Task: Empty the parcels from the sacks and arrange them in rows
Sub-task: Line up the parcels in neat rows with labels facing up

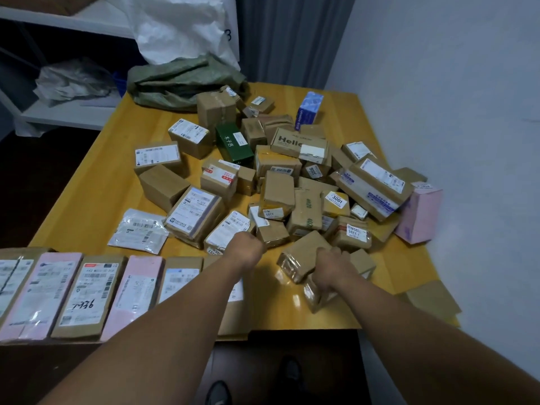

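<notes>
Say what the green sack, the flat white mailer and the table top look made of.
Green sack: woven plastic, probably; matt, crumpled, faint weave.
Flat white mailer: thin glossy plastic film, wrinkled, catching light.
Table top: wood or wood-look laminate, varnished; grain lines and reflections.

Bare table (96,197) at left, parcel pile (280,182) blocking centre and right
</notes>
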The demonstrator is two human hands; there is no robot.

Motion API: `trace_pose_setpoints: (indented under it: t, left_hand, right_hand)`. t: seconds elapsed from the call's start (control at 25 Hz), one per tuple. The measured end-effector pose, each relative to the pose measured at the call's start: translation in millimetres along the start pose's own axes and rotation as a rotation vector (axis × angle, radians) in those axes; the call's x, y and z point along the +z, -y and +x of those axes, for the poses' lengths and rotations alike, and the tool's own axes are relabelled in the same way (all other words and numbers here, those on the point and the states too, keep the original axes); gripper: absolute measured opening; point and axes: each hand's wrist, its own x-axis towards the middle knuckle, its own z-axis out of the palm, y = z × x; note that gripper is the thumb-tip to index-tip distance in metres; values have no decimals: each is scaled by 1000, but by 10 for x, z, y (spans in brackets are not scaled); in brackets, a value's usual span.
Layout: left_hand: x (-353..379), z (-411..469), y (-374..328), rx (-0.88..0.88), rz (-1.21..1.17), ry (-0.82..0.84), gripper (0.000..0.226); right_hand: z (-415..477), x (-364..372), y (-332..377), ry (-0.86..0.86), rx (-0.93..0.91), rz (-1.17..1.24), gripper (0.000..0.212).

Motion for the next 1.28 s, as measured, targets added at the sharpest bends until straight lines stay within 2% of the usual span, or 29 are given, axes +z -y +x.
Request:
trace_pose_setpoints:
  t: [0.12,0.2,0.36,0.52,0.68,0.8,0.88,1.04,1.16,1.28]
  left_hand:
    - [340,68,-105,-57,-10,-7,10]
    - [579,123,-158,-129,-31,1,16]
    - [1015,198,-237,-258,-74,51,4]
    - [1340,280,-198,-326,-148,36,20]
    - [1365,410,-236,-302,-257,-121,10]
    - [1282,467,-312,-214,-307,-270,5]
    - [1214,459,-347,-179,-308,-336,12]
    - [1078,519,-196,-192,-246,-362,35]
    - [975,489,-93,-202,-222,-360,33]
    - [861,432,-40,-197,-211,-348,24]
  right_hand:
    - [165,-6,-361,69,-115,-213,56]
    - [271,-11,-563,72,-169,-301,60]
    - [473,12,-862,27,-283,-471,59]
    - [634,78,-1063,-24,-382,-544,59]
    - [805,-8,-1102,-120,-401,-472,62]
    - [886,-65,-993,-187,-412,-426,59]
    - [933,-67,-889,-211,-410,-407,59]
    - [968,-95,-671,-240,-432,-355,61]
    - [921,-133,-557,-202,-454,-306,58]
    - [858,-127,-538,-92,-354,-163,56]
